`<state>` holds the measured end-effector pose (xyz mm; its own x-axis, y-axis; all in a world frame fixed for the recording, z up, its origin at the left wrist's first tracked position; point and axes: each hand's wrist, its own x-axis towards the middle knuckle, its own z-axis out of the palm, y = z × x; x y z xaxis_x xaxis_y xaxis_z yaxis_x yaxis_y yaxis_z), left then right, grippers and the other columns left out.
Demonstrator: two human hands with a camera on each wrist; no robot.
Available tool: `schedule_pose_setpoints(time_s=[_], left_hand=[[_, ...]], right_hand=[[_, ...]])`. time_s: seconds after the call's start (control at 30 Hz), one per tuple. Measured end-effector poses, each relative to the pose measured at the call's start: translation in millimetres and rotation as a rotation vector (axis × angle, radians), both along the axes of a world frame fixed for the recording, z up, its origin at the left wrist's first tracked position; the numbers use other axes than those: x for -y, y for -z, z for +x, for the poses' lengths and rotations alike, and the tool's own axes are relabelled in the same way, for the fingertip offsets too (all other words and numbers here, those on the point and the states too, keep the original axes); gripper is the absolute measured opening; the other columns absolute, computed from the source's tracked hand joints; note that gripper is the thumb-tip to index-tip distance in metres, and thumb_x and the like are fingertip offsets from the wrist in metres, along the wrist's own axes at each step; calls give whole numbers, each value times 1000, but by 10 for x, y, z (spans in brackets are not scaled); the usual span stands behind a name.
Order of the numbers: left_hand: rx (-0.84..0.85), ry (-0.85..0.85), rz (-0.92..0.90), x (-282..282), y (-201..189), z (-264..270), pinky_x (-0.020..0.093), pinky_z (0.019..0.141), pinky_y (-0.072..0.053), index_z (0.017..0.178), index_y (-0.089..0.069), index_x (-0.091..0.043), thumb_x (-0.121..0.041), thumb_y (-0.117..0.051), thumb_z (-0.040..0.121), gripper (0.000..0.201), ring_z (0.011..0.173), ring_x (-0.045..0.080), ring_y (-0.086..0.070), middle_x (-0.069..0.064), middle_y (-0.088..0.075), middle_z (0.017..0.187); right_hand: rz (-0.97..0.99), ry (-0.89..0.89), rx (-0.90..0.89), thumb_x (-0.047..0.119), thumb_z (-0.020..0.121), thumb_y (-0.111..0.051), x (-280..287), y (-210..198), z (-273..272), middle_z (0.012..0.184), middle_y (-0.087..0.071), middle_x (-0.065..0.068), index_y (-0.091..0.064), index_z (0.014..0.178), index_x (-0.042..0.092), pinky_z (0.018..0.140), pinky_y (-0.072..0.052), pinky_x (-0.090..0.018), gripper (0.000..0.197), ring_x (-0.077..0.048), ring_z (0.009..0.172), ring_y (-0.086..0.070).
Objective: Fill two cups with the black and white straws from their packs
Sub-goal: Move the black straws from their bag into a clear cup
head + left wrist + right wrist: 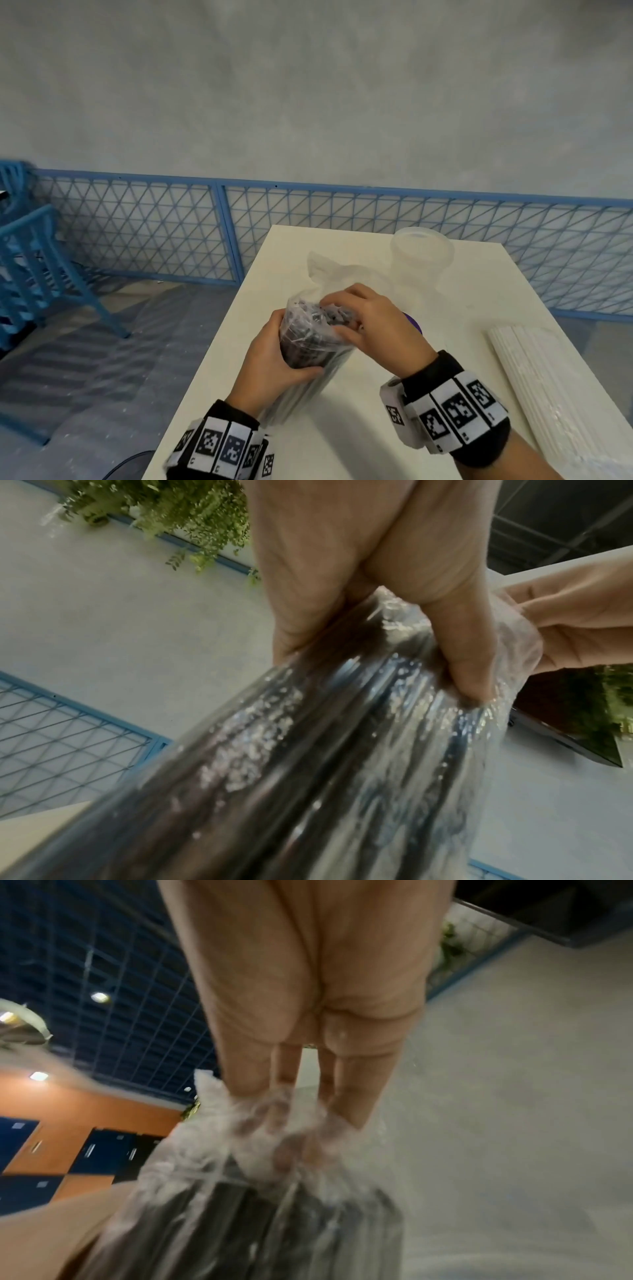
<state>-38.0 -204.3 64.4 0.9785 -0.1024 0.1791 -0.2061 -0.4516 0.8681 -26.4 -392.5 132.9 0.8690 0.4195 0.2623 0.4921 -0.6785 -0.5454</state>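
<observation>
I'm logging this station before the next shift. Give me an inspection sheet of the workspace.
Surface: white table, partly bare.
Job's things: black straw pack held above the table; white straw pack lying at right; clear cup at the far end; purple object mostly hidden.
Clutter: nothing seen.
Hands: left hand grips the pack's body; right hand pinches its open top.
Cables: dark cable below the table edge.
Surroundings: blue mesh fence, blue chair.

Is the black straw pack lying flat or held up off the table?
Held up. The left hand grips the black straw pack tilted above the table, while the right hand works its top end.
</observation>
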Motion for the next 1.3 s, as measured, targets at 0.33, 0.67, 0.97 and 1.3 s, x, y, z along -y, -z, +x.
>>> schedule_pose_setpoints(time_s=[0.33, 0.67, 0.97, 1.3], left_hand=[[-26, 31, -28, -92, -68, 98, -2, 76, -39, 105, -40, -47, -18, -92, 48, 83, 96, -22, -53, -44, -56, 99], [-29, -65, 11, -108, -76, 271, -7, 69, -36, 112, -40, -34, -23, -90, 54, 78, 87, -19, -48, -29, -54, 95], [-13, -77, -38, -146, 1, 294, -6, 76, -36, 118, -39, -36, -22, -90, 54, 83, 91, -26, -47, -31, -53, 101], [-9, -59, 6, -87, 2, 318, -8, 75, -34, 117, -36, -36, -24, -89, 57, 81, 93, -11, -51, -28, -51, 103]], right_hand=[[95, 27, -23, 3, 74, -70, -275, 174, 134, 76, -56, 8, -69, 80, 11, 63, -36, -3, 10, 5, 64, -48], [471, 197, -5, 6, 77, -72, -107, -62, 399, 68, -67, 5, -69, 74, 11, 62, -44, -4, 6, 4, 64, -60], [714, 249, -99, 24, 72, -77, -261, 161, 382, 114, -55, 3, -49, 110, 25, 84, -51, -23, 47, -10, 101, -57], [866, 404, -62, 16, 69, -79, -588, 319, 470, 94, -60, 14, -51, 107, 18, 84, -49, -29, 47, -12, 90, -60]])
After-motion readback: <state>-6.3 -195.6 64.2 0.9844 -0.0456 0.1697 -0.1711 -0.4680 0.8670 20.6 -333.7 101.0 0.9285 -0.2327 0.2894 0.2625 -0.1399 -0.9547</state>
